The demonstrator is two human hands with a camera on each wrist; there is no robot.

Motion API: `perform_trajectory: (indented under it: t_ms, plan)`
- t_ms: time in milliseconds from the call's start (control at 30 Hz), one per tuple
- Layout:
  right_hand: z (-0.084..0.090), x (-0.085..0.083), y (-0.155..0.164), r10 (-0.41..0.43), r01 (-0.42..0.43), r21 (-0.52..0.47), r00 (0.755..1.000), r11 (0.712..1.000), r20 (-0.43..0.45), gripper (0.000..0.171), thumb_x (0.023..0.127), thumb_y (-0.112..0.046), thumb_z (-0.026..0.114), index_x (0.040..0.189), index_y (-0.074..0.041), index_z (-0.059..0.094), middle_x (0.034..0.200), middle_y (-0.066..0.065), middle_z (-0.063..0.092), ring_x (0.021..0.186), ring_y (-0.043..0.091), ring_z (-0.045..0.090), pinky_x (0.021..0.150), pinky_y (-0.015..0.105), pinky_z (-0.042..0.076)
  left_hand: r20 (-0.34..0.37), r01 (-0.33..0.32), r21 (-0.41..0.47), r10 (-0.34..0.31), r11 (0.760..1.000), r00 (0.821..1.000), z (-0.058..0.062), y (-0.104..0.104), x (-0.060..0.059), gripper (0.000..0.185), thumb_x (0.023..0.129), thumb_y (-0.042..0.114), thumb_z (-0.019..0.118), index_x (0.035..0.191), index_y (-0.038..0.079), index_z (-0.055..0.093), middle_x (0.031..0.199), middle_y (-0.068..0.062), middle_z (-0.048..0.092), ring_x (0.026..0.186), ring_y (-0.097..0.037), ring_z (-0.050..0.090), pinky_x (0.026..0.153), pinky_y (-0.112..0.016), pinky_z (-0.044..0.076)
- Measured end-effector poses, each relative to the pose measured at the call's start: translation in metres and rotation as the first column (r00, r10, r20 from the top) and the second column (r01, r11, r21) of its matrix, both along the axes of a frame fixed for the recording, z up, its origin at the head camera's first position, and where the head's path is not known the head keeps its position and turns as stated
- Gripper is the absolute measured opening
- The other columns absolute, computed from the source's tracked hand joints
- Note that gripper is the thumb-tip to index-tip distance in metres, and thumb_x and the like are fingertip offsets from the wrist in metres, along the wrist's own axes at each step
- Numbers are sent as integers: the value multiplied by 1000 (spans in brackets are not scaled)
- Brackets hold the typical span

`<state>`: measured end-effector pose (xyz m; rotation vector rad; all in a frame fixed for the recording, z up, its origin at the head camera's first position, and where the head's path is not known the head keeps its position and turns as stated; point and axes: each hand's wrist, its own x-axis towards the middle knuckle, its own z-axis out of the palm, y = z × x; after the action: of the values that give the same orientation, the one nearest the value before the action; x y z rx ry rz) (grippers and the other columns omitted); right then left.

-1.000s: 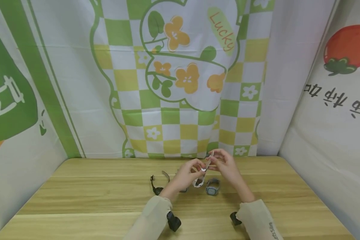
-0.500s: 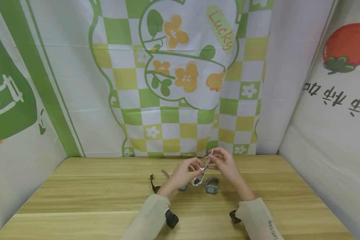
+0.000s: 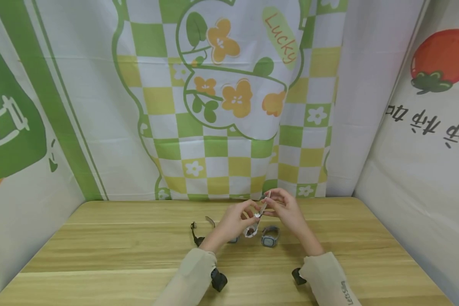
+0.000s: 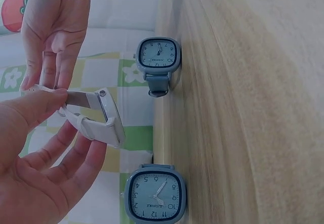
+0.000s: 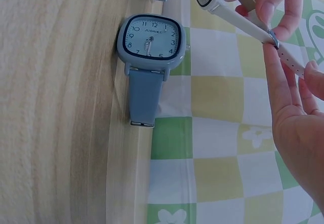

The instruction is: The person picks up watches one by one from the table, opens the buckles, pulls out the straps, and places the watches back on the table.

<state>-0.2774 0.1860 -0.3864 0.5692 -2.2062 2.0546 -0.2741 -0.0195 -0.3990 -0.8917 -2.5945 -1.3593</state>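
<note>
One white watch (image 3: pixel 253 227) between two hands.

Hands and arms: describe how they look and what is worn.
Both hands, left hand and right hand, are bare. Each arm wears a beige long sleeve; the right sleeve bears dark lettering. A small black camera sits under each wrist.

Wooden table (image 3: pixel 118 250) with blue watches (image 3: pixel 270 236)
</note>
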Motion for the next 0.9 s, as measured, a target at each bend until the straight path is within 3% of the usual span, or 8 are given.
perform_trajectory:
  t_ms: [300,467,600,900]
  plan:
    - [0,-1,0,1,-1,-7,1000,1000,-4,25,108,0,55,127,16,52,111,20,69,99,9,71,85,35,64,26,-2,25,1,1000,1000,0,0,1,9,102,14,72,110,13,70,98,-7,70,77,-13,64,67,-28,56]
    - [1,0,-1,-7,7,-13,1000,1000,3,23,108,2,55,127,16,53,108,16,71,97,11,71,84,35,64,5,-19,30,19,999,1000,0,1,2,6,102,18,73,106,14,71,96,-4,71,77,-11,63,68,-27,56]
    - [0,0,-2,-11,11,-18,1000,1000,1,22,108,3,55,125,16,53,107,17,71,97,12,72,84,35,64,-2,-43,30,43,999,999,0,2,3,7,103,22,72,102,15,72,97,-2,71,79,-11,63,70,-28,56]
    - [1,1,-2,-20,20,-29,1000,999,-1,20,107,4,54,124,15,53,106,16,71,92,7,72,82,34,65,12,-74,57,73,996,997,0,2,5,9,102,22,73,101,13,71,93,-5,70,72,-12,61,62,-29,54]
